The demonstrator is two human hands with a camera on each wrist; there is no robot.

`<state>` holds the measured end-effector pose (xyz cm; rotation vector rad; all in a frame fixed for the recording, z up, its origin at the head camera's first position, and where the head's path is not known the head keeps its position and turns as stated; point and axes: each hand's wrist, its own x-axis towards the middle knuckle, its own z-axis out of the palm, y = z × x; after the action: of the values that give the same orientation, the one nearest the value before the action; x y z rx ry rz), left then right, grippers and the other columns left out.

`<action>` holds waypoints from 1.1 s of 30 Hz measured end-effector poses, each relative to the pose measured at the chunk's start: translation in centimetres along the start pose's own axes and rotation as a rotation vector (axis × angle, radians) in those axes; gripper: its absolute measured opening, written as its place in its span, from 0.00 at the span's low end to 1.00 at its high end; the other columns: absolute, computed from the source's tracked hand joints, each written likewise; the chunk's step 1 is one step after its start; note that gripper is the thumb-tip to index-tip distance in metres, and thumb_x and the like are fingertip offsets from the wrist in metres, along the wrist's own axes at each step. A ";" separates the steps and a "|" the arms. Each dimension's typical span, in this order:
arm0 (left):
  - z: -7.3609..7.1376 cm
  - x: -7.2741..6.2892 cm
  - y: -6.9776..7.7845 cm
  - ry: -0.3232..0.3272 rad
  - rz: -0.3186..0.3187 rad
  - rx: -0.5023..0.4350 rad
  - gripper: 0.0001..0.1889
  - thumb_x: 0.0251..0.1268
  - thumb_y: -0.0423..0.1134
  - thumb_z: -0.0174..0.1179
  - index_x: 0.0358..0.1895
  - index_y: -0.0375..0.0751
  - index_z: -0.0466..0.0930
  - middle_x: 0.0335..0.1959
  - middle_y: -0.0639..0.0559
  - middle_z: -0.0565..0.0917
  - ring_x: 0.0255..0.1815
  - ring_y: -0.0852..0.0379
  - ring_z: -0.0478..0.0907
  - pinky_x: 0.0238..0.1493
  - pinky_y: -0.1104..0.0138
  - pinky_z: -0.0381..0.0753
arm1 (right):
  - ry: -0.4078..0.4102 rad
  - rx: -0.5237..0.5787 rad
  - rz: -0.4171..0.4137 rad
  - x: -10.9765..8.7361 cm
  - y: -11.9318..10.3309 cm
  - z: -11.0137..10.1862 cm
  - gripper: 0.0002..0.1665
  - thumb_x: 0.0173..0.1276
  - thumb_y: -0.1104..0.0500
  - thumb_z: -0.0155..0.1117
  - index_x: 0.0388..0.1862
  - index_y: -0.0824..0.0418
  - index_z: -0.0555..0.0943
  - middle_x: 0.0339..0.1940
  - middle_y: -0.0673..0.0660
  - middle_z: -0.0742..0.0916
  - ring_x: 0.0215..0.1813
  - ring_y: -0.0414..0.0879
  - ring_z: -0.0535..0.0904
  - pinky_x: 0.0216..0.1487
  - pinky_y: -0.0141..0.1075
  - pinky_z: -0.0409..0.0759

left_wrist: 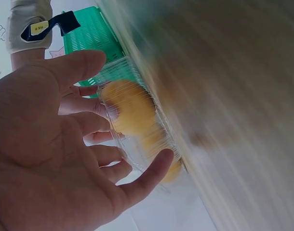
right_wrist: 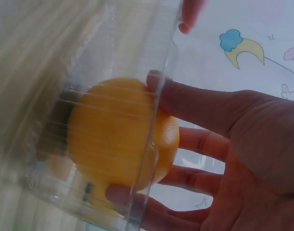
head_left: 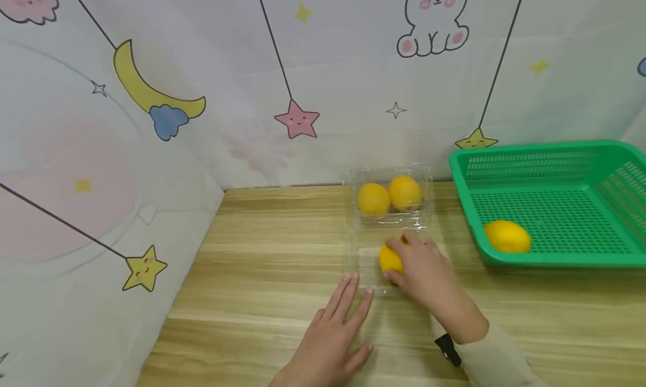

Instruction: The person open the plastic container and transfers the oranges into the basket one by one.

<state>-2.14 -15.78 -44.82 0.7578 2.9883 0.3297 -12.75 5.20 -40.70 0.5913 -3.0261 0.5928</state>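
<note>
A clear plastic clamshell box [head_left: 353,261] lies unfolded on the wooden table. Its front half has an orange [head_left: 390,259] in it, which my right hand [head_left: 429,272] grips from above with thumb and fingers. The right wrist view shows the same orange [right_wrist: 113,134] through the see-through wall, with my right hand [right_wrist: 253,144] around its far side. Two more oranges [head_left: 374,199] sit in the back half. My left hand [head_left: 328,336] is spread with fingers extended, fingertips at the box's front left corner; in the left wrist view its palm [left_wrist: 50,144] holds nothing.
On the right stands a green plastic basket [head_left: 555,259] with one yellow-orange fruit [head_left: 507,236] in its front left corner. A printed cloth [head_left: 227,95] hangs behind the table [head_left: 252,297] and along its left side.
</note>
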 end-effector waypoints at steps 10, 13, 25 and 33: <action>-0.2 0.0 -0.2 -0.022 -0.006 -0.026 0.47 0.74 0.56 0.64 0.88 0.49 0.50 0.89 0.41 0.44 0.89 0.46 0.43 0.65 0.47 0.81 | -0.016 0.034 0.001 0.1 0.1 -0.3 0.33 0.60 0.54 0.84 0.61 0.64 0.83 0.61 0.71 0.82 0.44 0.69 0.85 0.53 0.65 0.82; -0.1 -0.1 -0.3 -0.019 -0.003 -0.021 0.47 0.74 0.56 0.64 0.88 0.49 0.50 0.89 0.41 0.44 0.89 0.46 0.43 0.64 0.48 0.81 | -0.017 0.029 0.015 0.0 -0.2 -0.2 0.34 0.61 0.54 0.84 0.63 0.64 0.83 0.62 0.72 0.82 0.43 0.70 0.85 0.50 0.64 0.84; -0.2 -0.1 -0.5 -0.026 -0.008 -0.015 0.48 0.73 0.56 0.66 0.88 0.50 0.49 0.90 0.42 0.42 0.90 0.46 0.40 0.65 0.48 0.80 | -0.007 0.006 0.029 0.0 -0.6 -0.2 0.35 0.59 0.53 0.85 0.62 0.64 0.83 0.56 0.71 0.82 0.36 0.64 0.84 0.42 0.60 0.86; -0.1 -0.2 -0.4 0.001 0.008 -0.013 0.48 0.73 0.55 0.66 0.88 0.48 0.50 0.89 0.41 0.44 0.90 0.46 0.41 0.63 0.50 0.81 | 0.019 -0.021 0.014 -0.1 -0.6 0.0 0.36 0.57 0.53 0.86 0.61 0.66 0.83 0.56 0.72 0.82 0.35 0.66 0.84 0.39 0.59 0.87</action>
<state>-2.20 -16.23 -44.79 0.7682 2.9818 0.3494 -12.39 4.70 -40.51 0.5603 -3.0175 0.5628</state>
